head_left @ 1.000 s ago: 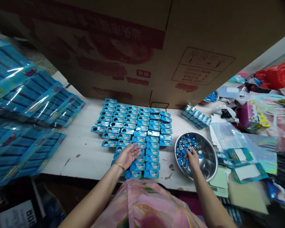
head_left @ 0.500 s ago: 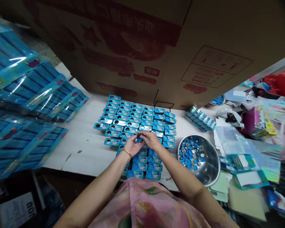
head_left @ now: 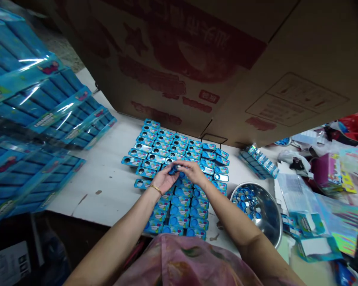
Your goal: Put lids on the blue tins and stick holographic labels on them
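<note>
Several small blue boxes (head_left: 179,186) lie in rows on the white table (head_left: 107,178). Above the middle of the rows, my left hand (head_left: 164,179) and my right hand (head_left: 191,171) meet. Both are closed on small blue round caps (head_left: 173,170) held between the fingertips. A gold bangle is on my left wrist. A steel bowl (head_left: 271,226) with several blue and silver caps stands to the right of the boxes, apart from both hands.
A big cardboard box (head_left: 214,59) overhangs the table's far side. Shrink-wrapped blue packs (head_left: 41,119) are stacked at the left. A small wrapped bundle of boxes (head_left: 259,161) and loose cards, bags and packaging (head_left: 316,190) crowd the right.
My right hand left the steel bowl and came to my left hand over the boxes. The camera view has tilted and shifted down-right.
</note>
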The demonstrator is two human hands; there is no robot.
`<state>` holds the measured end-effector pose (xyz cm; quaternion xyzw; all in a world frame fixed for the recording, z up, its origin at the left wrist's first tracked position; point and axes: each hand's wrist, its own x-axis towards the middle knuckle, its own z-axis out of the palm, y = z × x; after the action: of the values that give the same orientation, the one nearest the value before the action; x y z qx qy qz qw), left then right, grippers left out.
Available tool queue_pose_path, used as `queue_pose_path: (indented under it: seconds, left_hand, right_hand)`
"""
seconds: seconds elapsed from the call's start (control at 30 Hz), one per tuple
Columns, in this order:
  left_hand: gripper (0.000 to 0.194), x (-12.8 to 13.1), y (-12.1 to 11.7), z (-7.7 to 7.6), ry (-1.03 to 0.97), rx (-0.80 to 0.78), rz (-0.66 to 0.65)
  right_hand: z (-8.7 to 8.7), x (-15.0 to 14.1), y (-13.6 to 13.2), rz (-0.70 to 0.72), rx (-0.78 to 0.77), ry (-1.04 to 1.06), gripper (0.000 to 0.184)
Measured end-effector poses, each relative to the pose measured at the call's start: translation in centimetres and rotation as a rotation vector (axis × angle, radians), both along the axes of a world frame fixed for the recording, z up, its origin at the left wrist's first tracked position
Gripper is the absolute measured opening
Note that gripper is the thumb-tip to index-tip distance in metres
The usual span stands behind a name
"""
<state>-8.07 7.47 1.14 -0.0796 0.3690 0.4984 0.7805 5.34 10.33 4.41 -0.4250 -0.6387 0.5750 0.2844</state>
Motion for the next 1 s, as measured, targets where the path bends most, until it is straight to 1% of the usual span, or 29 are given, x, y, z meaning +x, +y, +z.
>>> queue_pose_path:
  seconds: [0.07,0.13,0.2,0.33,0.4,0.47,0.53,0.6,0.67,0.73,0.8,0.83,0.9,1.0]
  left_hand:
    - [0.020,-0.3,0.2,-0.1,0.023,0.013,-0.022]
    - [0.019,-0.4,0.4,-0.3,0.046,0.015,-0.051]
    - [0.017,-0.5,0.6,-0.4,0.067,0.008,-0.045]
    - [0.019,-0.8,0.3,-0.5,0.104,-0.023,-0.043]
    - [0.019,-1.0,-0.2,-0.6,0.132,-0.034,-0.063]
    - [0.019,-1.4,-0.7,-0.6,0.166,-0.048,-0.079]
    - [0.018,-1.8,-1.2,-0.6,0.205,-0.067,-0.073]
    - [0.017,-2.2,-1.6,-0.8,0.239,-0.083,-0.049]
    - [0.018,-2.5,-1.9,-0.9,0.261,-0.088,-0.031]
    - [0.018,-2.7,-2.1,-0.9,0.274,-0.081,-0.026]
    - [0.018,-2.7,-2.2,-0.8,0.287,-0.079,-0.030]
    - [0.018,-2.7,-2.2,-0.7,0.294,-0.082,-0.033]
    - [0.018,-2.5,-2.2,-0.5,0.305,-0.092,-0.041]
    - [0.018,-2.3,-2.0,-0.2,0.316,-0.093,-0.050]
  right_hand:
    - [-0.5,0.2,0.5,-0.198,-0.119,0.133,0.028]
    - [-1.1,0.7,1.1,-0.318,-0.256,0.201,0.034]
    - [-1.5,1.3,1.7,-0.379,-0.358,0.230,0.037]
    - [-2.1,2.7,3.0,-0.464,-0.461,0.267,0.033]
    - [-2.7,3.3,3.7,-0.480,-0.479,0.242,0.027]
    - [-3.4,3.9,4.5,-0.500,-0.472,0.159,0.024]
    - [-4.0,4.3,5.4,-0.535,-0.397,0.009,0.027]
    - [-4.2,4.5,6.5,-0.548,-0.252,-0.210,0.028]
    - [-4.0,4.5,7.8,-0.487,-0.081,-0.495,0.023]
    - [-3.4,4.1,9.0,-0.369,0.056,-0.803,0.022]
    - [-2.8,3.3,10.1,-0.235,0.145,-1.062,0.025]
    - [-2.5,2.8,10.7,-0.169,0.162,-1.164,0.028]
    - [-2.3,1.8,11.6,-0.051,0.157,-1.290,0.035]
    - [-2.6,0.8,13.2,0.038,0.102,-1.345,0.045]
